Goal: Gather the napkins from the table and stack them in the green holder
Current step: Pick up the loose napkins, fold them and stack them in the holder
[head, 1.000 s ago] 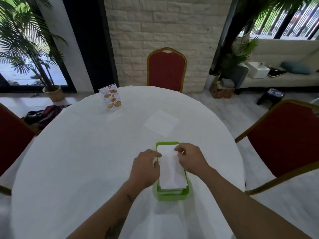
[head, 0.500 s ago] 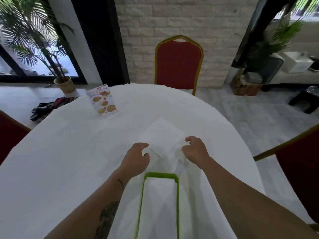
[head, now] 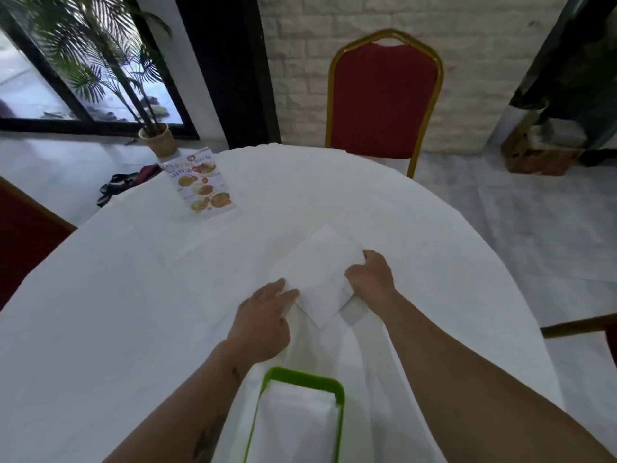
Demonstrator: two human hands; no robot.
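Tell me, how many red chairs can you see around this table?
3: one red chair at the far side, a second at the left edge, a third barely showing at the right edge. Others may be out of view.

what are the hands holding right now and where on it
Both hands are on the white napkin on the table: the left hand presses its near-left edge, the right hand grips its right edge.

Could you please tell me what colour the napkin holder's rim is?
Bright green; the napkin holder shows best in the head view.
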